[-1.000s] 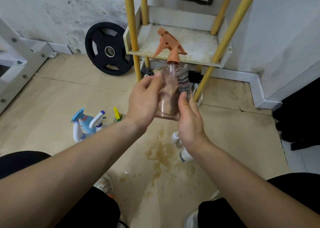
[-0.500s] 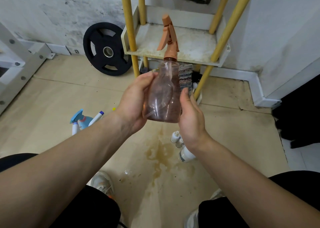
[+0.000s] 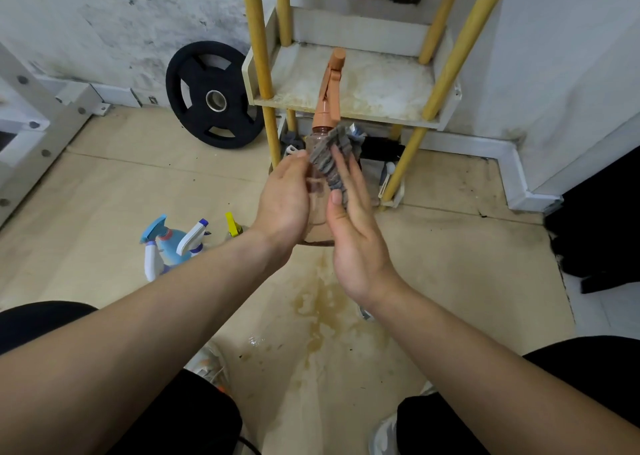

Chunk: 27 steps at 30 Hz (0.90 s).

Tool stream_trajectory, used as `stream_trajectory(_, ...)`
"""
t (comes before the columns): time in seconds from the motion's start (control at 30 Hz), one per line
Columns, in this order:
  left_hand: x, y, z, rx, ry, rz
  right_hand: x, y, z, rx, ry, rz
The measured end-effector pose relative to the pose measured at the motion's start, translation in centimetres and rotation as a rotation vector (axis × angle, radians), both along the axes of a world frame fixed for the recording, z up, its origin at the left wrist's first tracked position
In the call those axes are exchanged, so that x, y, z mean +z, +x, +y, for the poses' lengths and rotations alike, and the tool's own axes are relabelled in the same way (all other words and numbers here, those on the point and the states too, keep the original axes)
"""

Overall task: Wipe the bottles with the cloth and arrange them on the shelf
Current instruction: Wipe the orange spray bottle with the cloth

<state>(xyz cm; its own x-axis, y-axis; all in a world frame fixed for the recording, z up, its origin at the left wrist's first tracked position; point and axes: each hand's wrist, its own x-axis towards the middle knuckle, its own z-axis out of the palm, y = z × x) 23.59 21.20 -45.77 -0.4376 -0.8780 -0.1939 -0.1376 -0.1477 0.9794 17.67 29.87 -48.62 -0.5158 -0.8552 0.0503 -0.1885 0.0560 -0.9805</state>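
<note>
Since the frame half a second earlier, the cloth (image 3: 330,164) had come round from the far side of the bottle (image 3: 318,212) to its near face, and the orange spray head (image 3: 330,87) had turned to point away from the person.

Head view: the left grip (image 3: 284,205) held the clear bottle upright from its left side, thumb up near the shoulder, its other fingers hidden behind the body. The right grip (image 3: 353,243) was released and flat, its straight fingers (image 3: 346,174) pressing the grey cloth against the bottle's upper part just under the neck, thumb resting lower on the body. Both forearms reached forward, the wrists close together and the bottle between the palms.

By my judgement the wiping step was in hand, not yet the arranging. The next move would call for rubbing the cloth down the body while the left grip turned it, then setting it on the bare shelf (image 3: 388,84) just beyond both grips. Three more spray bottles (image 3: 173,247) waited on the floor, below and left of the left grip.
</note>
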Motion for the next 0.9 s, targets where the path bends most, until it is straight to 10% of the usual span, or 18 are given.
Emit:
stream_trajectory(0.47,-0.6,1.1,-0.7,-0.184,0.378,0.327,1.2,-2.5,-0.2,-0.164,-0.021,-0.670)
stream_trajectory(0.9,0.2,0.0,0.3,0.003,-0.009,0.082,1.2,-0.7,0.0,-0.044,-0.059,-0.145)
